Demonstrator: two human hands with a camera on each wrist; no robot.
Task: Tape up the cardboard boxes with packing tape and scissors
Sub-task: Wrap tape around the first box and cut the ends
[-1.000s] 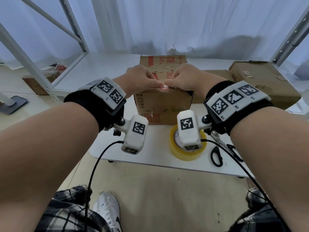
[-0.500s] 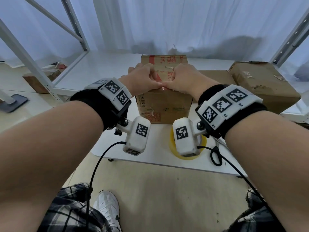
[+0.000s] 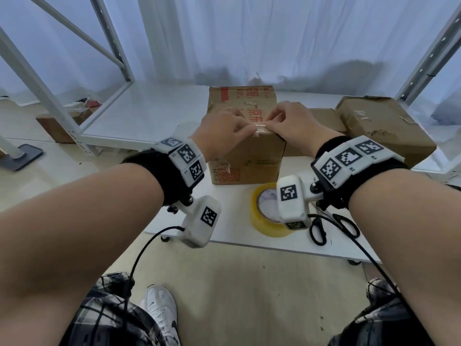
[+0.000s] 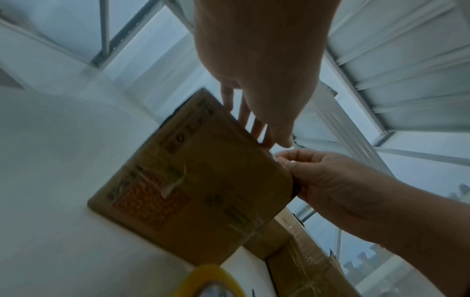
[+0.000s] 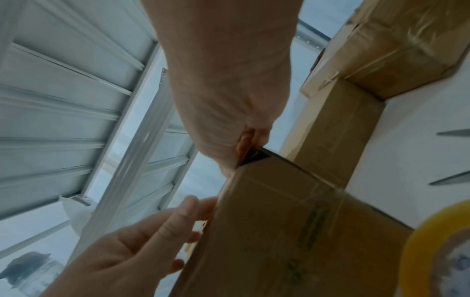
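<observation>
At the near top edge of the middle box [image 3: 245, 146], your left hand [image 3: 219, 131] and right hand [image 3: 290, 126] pinch a tape strip [image 3: 260, 128] flat, tape roll [image 3: 264, 211] and scissors [image 3: 331, 227] idle nearby; other boxes likely remain.

Both forearms reach forward, bare, each wrist wrapped in a black band with white marker blocks on it and a small white camera unit hanging below. The left hand [image 3: 222, 129] and the right hand [image 3: 291, 123] meet knuckle to knuckle, backs turned up, thumbs and forefingers drawn together at their tips in a pinch. On the left hand the other fingers [image 4: 244, 112] lie fairly straight, pointing forward and down. On the right hand the fingers fold under the palm. Plaid-clad knees and one white shoe show below the arms.
</observation>
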